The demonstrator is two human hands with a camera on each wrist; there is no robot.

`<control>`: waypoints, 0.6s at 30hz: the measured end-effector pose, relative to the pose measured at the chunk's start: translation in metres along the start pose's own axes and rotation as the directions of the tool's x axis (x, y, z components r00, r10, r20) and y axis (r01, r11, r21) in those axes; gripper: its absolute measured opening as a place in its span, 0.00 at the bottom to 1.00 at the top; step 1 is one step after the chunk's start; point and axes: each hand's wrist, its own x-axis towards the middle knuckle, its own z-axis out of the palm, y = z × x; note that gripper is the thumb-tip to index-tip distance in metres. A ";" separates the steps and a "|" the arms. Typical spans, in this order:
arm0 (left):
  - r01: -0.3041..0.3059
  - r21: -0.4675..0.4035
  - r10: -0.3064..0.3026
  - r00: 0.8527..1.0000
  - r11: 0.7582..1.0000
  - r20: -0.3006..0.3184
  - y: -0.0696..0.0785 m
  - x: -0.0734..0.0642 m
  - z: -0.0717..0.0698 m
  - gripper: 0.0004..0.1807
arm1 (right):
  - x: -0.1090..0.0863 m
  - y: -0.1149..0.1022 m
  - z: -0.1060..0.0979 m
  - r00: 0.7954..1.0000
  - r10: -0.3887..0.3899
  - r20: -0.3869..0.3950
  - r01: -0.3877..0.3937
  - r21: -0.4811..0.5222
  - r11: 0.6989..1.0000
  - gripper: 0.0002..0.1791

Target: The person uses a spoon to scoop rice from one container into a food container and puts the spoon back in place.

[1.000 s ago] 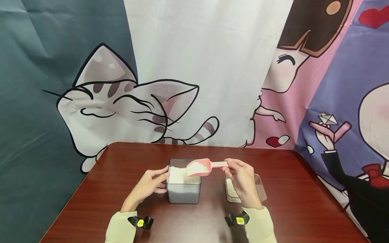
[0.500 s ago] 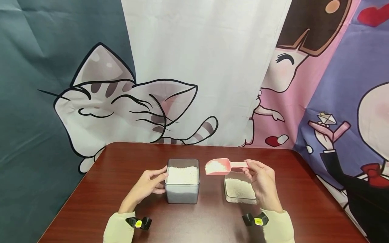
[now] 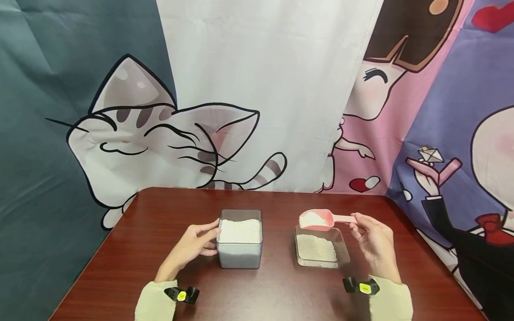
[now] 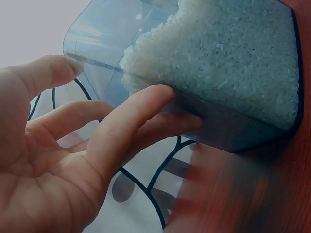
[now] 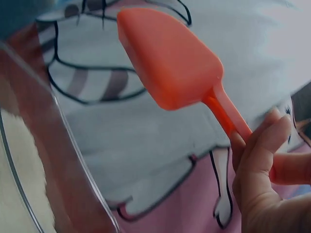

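- Head: The scoop, loaded with rice, has swung rightward, from over the box to the back rim of the tray. The right hand has travelled with it, pinching the end of the handle, and the tray now shows in full with its own rice.
- Head: The left hand has stayed at the box's left wall, its fingers fairly straight and touching, not wrapped round. The box stands upright on the table, well apart from the tray. I judge the carry between the two as nearly made; no rice is seen falling from the scoop.
- Left wrist: The fingers lie along the box's wall, with one tip at its rim. The rice inside is banked, leaving part of the wall bare, so the box looks steadied rather than lifted.
- Right wrist: The scoop's smooth underside faces this camera, so its load is hidden. The handle is gripped between thumb and fingers, and the tray's clear edge shows at the left, apart from the scoop.
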 end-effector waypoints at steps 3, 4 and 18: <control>0.000 -0.001 0.000 1.000 1.000 0.000 0.001 0.000 0.000 0.32 | 0.002 -0.005 -0.012 1.000 -0.005 0.008 0.005 -0.017 1.000 0.08; 0.000 0.000 0.000 1.000 1.000 0.000 0.001 0.000 0.000 0.32 | 0.003 -0.006 -0.016 1.000 -0.003 0.007 0.003 -0.023 1.000 0.08; 0.002 -0.003 -0.002 1.000 1.000 0.004 0.000 0.000 -0.001 0.32 | 0.003 -0.013 -0.035 0.999 -0.031 -0.035 0.023 -0.208 0.978 0.09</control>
